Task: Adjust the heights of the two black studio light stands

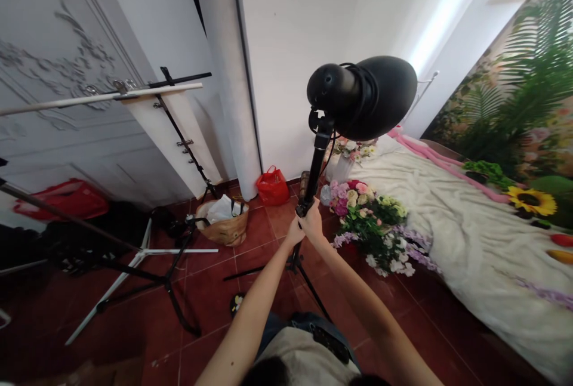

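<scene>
A black studio lamp (380, 96) with a coiled cord sits on top of a black light stand (317, 165). Both of my hands are on the stand's pole, below the lamp head. My left hand (295, 232) is closed round the pole near a black collar. My right hand (312, 219) wraps the pole beside it, slightly higher, and the two touch. The stand's legs spread on the red tiled floor below my hands.
Bouquets of flowers (358, 201) lie right of the stand, beside a bed with a cream blanket (430, 195). A red bag (273, 186) and a woven basket (228, 228) stand by the wall. Black and white stand legs (143, 252) spread across the left floor.
</scene>
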`<move>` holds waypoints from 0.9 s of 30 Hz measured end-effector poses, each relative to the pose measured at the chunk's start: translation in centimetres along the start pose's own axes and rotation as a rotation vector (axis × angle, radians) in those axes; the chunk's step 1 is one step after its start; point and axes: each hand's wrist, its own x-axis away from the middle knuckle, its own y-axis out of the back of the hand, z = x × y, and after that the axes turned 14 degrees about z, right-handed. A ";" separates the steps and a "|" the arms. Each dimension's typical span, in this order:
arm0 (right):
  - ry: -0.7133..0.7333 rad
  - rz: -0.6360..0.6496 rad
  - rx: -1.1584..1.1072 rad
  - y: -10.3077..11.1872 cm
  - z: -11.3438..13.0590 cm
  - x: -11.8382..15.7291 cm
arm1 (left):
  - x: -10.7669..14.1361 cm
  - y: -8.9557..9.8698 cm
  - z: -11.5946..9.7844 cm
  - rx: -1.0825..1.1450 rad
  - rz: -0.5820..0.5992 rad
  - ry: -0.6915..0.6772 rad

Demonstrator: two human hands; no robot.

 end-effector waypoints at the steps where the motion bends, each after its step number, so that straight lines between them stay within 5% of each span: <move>1: -0.002 0.002 0.008 -0.1 -0.1 0.0 | -0.1 0.0 0.0 -0.003 0.004 -0.005; 16: 0.147 0.007 0.052 0.5 -1.3 0.4 | -0.6 -0.1 2.1 0.037 0.017 -0.088; 23: 0.286 0.259 0.054 2.6 -5.3 1.5 | -0.5 -0.3 1.6 0.027 0.005 -0.067; 27: 0.244 0.317 -0.073 2.7 -7.8 1.5 | -0.1 -0.2 1.3 -0.003 -0.023 -0.032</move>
